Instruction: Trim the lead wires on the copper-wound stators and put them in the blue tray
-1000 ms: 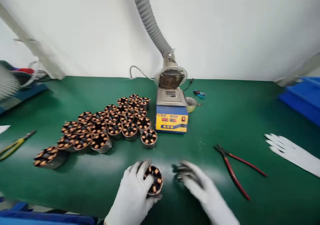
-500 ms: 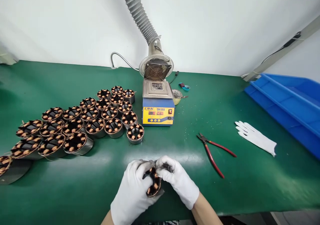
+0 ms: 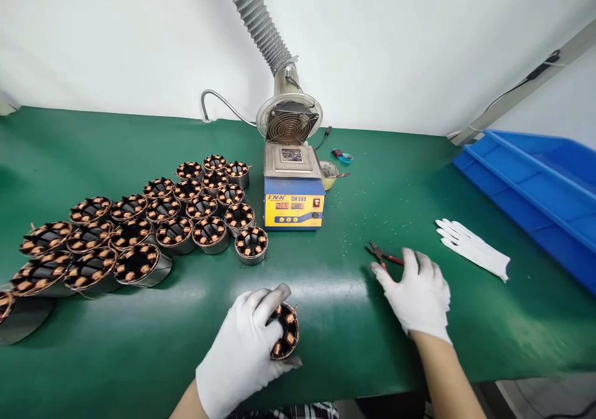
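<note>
Near the table's front edge, my gloved left hand (image 3: 246,338) is closed round a motor stator (image 3: 287,332), a metal ring with copper windings and black insulation inside. The stator is tilted, its winding side facing right. Over the red-handled cutting pliers (image 3: 376,252) hangs my gloved right hand (image 3: 416,292), fingers spread and pointing away from me. It covers most of the handles; the jaws and a short piece of red grip still show. Whether its fingertips touch the handles I cannot tell.
Several more stators (image 3: 174,231) stand in rows on the left of the green table (image 3: 326,301). A blue and yellow solder pot (image 3: 293,202) sits at the centre beneath an extraction hose (image 3: 258,22). A spare white glove (image 3: 472,248) and blue bins (image 3: 531,202) are to the right.
My right hand has left the stator and moved right, over the pliers, with its fingers opening. My left hand keeps hold of the stator in nearly the same place.
</note>
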A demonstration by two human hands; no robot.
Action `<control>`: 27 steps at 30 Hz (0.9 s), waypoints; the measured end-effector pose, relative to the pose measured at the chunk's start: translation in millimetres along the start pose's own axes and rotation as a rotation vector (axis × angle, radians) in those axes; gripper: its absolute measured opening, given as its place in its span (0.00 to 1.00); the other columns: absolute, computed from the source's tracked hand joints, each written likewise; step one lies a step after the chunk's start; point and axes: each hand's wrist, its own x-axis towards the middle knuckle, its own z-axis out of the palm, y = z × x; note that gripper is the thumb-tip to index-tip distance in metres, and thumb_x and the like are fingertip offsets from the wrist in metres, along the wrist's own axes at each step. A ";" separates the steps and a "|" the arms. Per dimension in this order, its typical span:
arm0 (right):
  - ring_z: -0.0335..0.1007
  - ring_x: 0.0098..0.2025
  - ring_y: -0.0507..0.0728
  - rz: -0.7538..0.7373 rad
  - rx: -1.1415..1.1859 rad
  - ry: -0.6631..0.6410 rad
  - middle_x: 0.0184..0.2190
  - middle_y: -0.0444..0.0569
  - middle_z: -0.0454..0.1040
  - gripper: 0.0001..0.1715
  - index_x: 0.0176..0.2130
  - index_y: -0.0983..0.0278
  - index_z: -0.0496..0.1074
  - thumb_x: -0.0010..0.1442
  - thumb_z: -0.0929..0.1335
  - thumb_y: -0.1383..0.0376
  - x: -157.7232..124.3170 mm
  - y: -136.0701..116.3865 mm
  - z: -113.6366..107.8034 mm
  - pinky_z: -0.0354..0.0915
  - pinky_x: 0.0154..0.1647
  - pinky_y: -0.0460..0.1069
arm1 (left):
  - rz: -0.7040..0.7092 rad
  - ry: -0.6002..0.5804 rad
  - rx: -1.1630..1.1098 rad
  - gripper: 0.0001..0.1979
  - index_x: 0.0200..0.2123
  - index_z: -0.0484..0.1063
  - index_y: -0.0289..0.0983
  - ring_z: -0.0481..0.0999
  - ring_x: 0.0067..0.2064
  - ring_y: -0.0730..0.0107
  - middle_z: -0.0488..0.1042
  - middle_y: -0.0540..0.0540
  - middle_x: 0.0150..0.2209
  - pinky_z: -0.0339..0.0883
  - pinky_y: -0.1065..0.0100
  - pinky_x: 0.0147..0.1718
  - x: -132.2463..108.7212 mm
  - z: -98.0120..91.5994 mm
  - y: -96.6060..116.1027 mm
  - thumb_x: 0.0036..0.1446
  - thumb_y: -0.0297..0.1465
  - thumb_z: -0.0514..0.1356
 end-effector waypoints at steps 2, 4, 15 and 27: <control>0.52 0.57 0.76 0.007 -0.376 -0.008 0.54 0.68 0.61 0.32 0.52 0.69 0.64 0.55 0.62 0.50 9.7 3.5 -3.6 0.53 0.52 0.69 | 0.021 0.018 -0.033 0.26 0.31 0.72 0.34 0.76 0.40 0.53 0.77 0.39 0.43 0.75 0.57 0.35 1.8 1.3 1.1 0.25 0.33 0.76; 0.61 0.50 0.77 0.027 -0.473 -0.070 0.47 0.70 0.67 0.32 0.51 0.71 0.66 0.58 0.60 0.50 8.4 1.4 -2.7 0.57 0.47 0.68 | -0.004 0.062 -0.055 0.22 0.29 0.72 0.34 0.77 0.38 0.55 0.78 0.40 0.39 0.76 0.59 0.33 1.9 6.2 5.9 0.27 0.29 0.75; 0.70 0.31 0.58 -0.357 -0.001 -0.778 0.26 0.47 0.73 0.13 0.32 0.61 0.69 0.59 0.59 0.61 -78.8 -47.3 -23.1 0.65 0.33 0.50 | -0.095 0.132 -0.186 0.08 0.26 0.72 0.37 0.75 0.36 0.59 0.77 0.43 0.38 0.76 0.61 0.31 2.1 1.1 33.2 0.38 0.26 0.66; 0.73 0.29 0.59 -0.630 -0.191 -0.758 0.27 0.48 0.76 0.09 0.37 0.60 0.70 0.60 0.61 0.65 -98.0 -74.3 -50.5 0.60 0.28 0.48 | 0.023 0.071 0.229 0.13 0.38 0.74 0.34 0.79 0.34 0.54 0.80 0.39 0.36 0.78 0.61 0.30 -13.6 -18.6 29.3 0.50 0.26 0.54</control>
